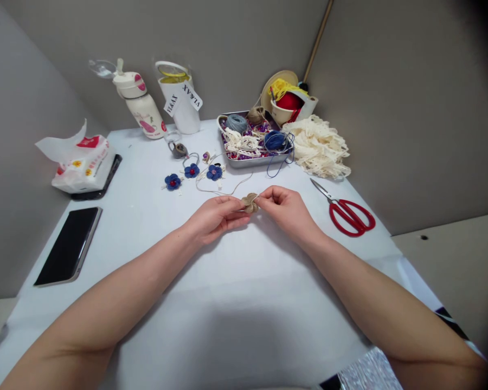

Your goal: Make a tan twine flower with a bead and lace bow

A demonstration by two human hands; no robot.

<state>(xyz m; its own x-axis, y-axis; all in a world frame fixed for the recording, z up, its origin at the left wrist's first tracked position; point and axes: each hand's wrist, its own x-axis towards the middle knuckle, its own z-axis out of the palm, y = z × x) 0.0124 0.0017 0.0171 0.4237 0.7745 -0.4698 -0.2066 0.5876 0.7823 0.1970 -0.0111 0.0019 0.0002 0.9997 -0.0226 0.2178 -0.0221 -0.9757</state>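
Observation:
Between my two hands, above the middle of the table, is a small tan flower (pixel 250 203) with rounded petals. My left hand (pixel 223 216) is closed on its left side, thumb on top and fingers beneath. At the right edge of the flower, my right hand (pixel 280 206) pinches with thumb and forefinger; a thin pale strand shows at these fingertips. A thin tan cord (pixel 223 193) curls on the table just beyond my left hand. Behind it lie several blue flowers (pixel 214 172) with bead centres, some with hair ties attached.
A metal tray (pixel 260 162) holds yarn balls and beads at the back. Cream lace (pixel 319 146) and red-handled scissors (pixel 347 214) lie right. Left are a phone (pixel 69 246) and a tissue pack (pixel 85 162). A bottle (pixel 142 108) and white cup (pixel 183 108) stand behind.

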